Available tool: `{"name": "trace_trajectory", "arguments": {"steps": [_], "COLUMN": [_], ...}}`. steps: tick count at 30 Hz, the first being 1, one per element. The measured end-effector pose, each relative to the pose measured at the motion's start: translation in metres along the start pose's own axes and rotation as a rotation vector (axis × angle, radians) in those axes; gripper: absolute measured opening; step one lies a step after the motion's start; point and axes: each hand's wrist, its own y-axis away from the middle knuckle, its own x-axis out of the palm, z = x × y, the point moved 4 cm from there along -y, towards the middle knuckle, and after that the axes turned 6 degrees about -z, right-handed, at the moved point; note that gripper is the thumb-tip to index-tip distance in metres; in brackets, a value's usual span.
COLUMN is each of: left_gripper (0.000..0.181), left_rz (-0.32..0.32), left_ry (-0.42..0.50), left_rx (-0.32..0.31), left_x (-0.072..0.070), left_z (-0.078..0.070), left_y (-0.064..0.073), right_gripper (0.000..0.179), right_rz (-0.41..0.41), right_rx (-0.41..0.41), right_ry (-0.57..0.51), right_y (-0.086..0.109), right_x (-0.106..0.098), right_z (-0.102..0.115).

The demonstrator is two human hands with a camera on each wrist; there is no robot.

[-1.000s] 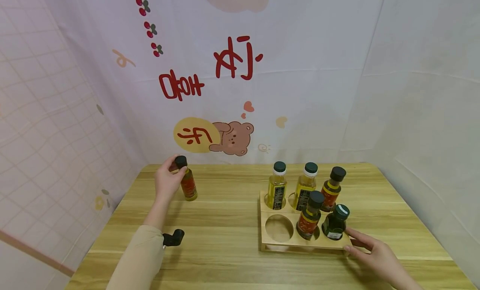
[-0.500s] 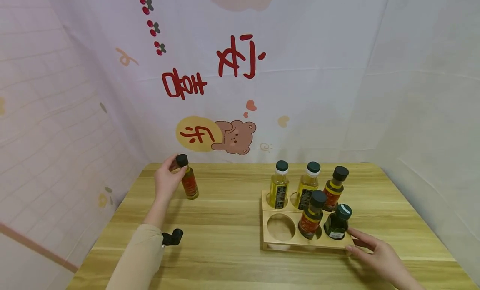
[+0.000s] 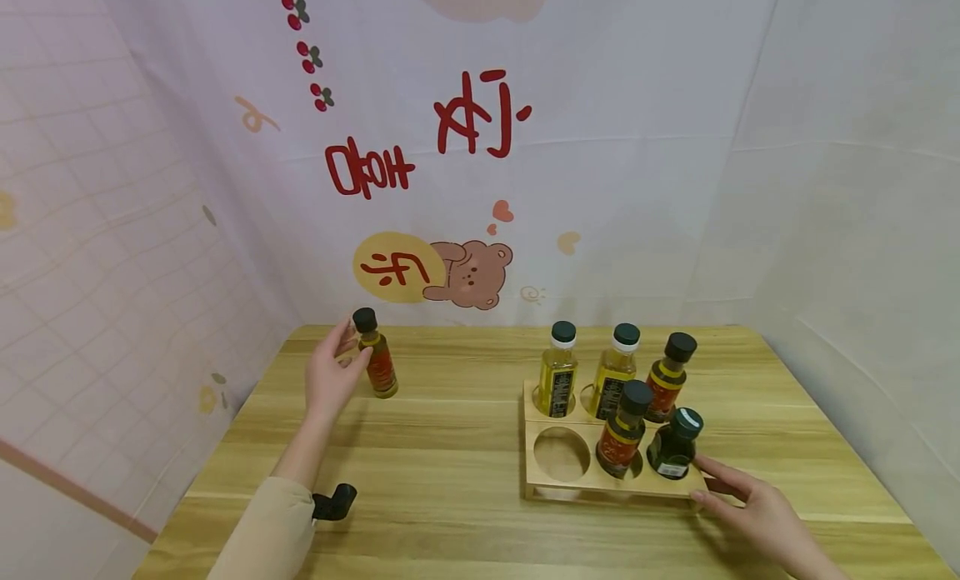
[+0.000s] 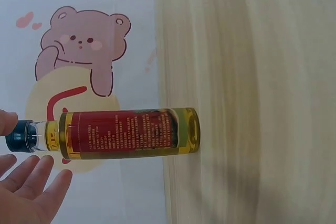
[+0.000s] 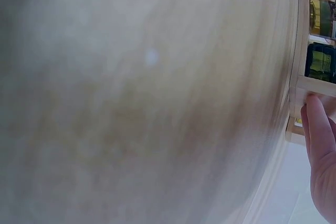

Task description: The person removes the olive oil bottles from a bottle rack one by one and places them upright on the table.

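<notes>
A small oil bottle [image 3: 382, 370] with a black cap and red label stands upright on the table at the left. My left hand [image 3: 335, 376] is beside its neck, fingers spread and apart from the thumb. The left wrist view shows gaps between the fingertips [image 4: 63, 179] and the oil bottle [image 4: 131, 134]. On the right is a two-tier wooden bottle rack [image 3: 536, 492]. My right hand [image 3: 757, 513] holds its right end, thumb at the front corner. Fingers [image 5: 317, 119] lie against the end panel in the right wrist view.
The rack's upper row holds two yellow oil bottles [image 3: 558, 380] and a red-labelled bottle [image 3: 666, 388]. Below are another red-labelled bottle [image 3: 621, 438], a dark squat bottle [image 3: 672, 447] and an unfilled round hole [image 3: 562, 455]. A printed cloth [image 3: 637, 188] hangs behind the table.
My left hand has let go of the oil bottle's cap, its fingers spreading and drawing slightly back and down. The bottle stays upright. My right hand keeps its place on the rack.
</notes>
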Motion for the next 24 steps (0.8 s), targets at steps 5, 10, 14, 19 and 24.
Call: {"name": "trace_trajectory", "arguments": {"steps": [5, 10, 14, 19, 24], "left_gripper": [0.054, 0.049, 0.048, 0.049, 0.048], "left_rz": [-0.033, -0.043, -0.018, 0.035, 0.107], "left_ry": [0.034, 0.085, 0.127, 0.15, 0.167], "left_rx": [0.05, 0.104, 0.146, 0.165, 0.15], "left_x": [-0.003, -0.001, 0.005, 0.016, 0.031], "left_z": [-0.002, -0.005, -0.009, -0.017, -0.027], "left_y": [0.014, 0.028, 0.038, 0.05, 0.063], "right_gripper": [0.055, 0.054, 0.055, 0.055, 0.055], "right_rz": [-0.011, -0.02, -0.015, -0.009, -0.009], "right_rx": [-0.011, -0.016, -0.006, -0.008, -0.009], "right_ry": [0.002, 0.011, 0.012, -0.001, 0.002], "right_y": [0.0, 0.0, 0.001, 0.001, 0.001], "right_x": [0.0, 0.0, 0.0, -0.001, -0.001], "right_z": [0.001, 0.002, 0.002, 0.003, 0.004]}}
